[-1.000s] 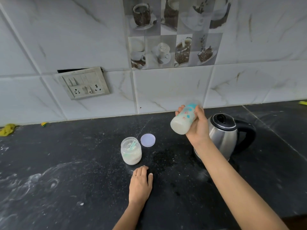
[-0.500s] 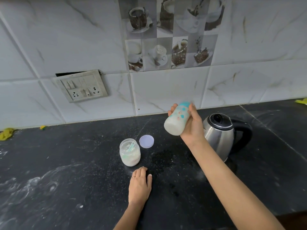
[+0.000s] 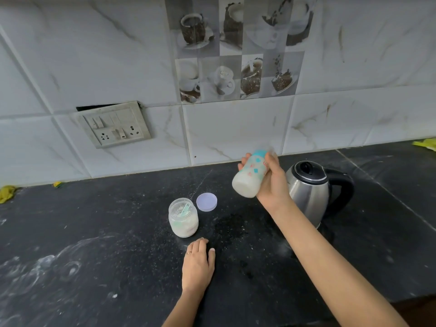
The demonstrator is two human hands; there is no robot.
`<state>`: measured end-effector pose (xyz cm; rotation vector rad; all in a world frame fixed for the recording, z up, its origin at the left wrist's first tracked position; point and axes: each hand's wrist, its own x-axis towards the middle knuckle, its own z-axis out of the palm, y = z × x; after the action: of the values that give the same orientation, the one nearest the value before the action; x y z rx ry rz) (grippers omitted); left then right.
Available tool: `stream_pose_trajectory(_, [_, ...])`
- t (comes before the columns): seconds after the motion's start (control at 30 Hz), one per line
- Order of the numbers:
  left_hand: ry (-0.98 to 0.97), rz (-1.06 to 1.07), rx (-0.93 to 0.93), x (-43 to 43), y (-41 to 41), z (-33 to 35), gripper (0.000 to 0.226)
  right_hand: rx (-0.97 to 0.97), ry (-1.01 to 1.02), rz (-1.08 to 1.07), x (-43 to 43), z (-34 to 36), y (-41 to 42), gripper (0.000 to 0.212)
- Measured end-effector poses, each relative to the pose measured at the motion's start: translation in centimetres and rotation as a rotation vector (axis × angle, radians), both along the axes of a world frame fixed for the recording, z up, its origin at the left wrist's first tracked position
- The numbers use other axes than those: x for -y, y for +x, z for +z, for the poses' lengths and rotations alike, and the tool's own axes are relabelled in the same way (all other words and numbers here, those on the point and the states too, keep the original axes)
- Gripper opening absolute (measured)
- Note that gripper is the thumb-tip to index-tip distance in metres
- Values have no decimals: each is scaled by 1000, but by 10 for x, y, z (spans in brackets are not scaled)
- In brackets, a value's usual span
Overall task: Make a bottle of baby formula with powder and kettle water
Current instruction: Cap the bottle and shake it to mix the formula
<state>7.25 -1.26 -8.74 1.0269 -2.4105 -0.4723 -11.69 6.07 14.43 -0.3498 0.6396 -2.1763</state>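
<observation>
Tilting above the table (image 3: 94, 244), the milky baby bottle (image 3: 250, 178) is clasped by right hand (image 3: 271, 182) fingers (image 3: 243, 161), just left of the kettle (image 3: 309, 192). Left hand (image 3: 197, 265) rests flat, holding nothing, near the open powder jar (image 3: 183, 218) and lid (image 3: 206, 202). Bare surface extends leftward.

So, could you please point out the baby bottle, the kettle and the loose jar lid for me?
baby bottle (image 3: 250, 178), head view, on its patterned side.
kettle (image 3: 309, 197), head view, on its steel body.
jar lid (image 3: 206, 202), head view, on its flat middle.
</observation>
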Motion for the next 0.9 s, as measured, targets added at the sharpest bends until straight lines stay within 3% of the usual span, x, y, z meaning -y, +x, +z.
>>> stream_pose_trajectory(0.1, [-1, 1, -9, -1, 1, 1, 23, -95, 60, 94, -2, -6, 9, 23])
stream_pose_trajectory(0.23, [5, 7, -5, -1, 1, 0, 23, -16, -2, 61, -5, -11, 11, 22])
stream_pose_trajectory(0.37, [-3, 1, -5, 0, 1, 0, 24, -152, 55, 146, -8, -11, 15, 41])
stream_pose_trajectory(0.47, [3, 0, -1, 0, 0, -1, 24, -16, -6, 30, -5, -8, 10, 37])
stream_pose_trajectory(0.6, [-6, 3, -6, -1, 0, 1, 24, -87, 82, 112, -4, -12, 16, 31])
stream_pose_trajectory(0.7, [6, 6, -6, -2, 1, 2, 25, 35, 59, 36, -3, -16, 15, 31])
stream_pose_trajectory(0.83, [3, 2, -6, -1, 2, 3, 25, -54, 114, 107, -10, -16, 18, 37])
stream_pose_trajectory(0.9, [7, 0, -5, -1, 1, 2, 25, 1, 92, 38, -7, -16, 15, 39])
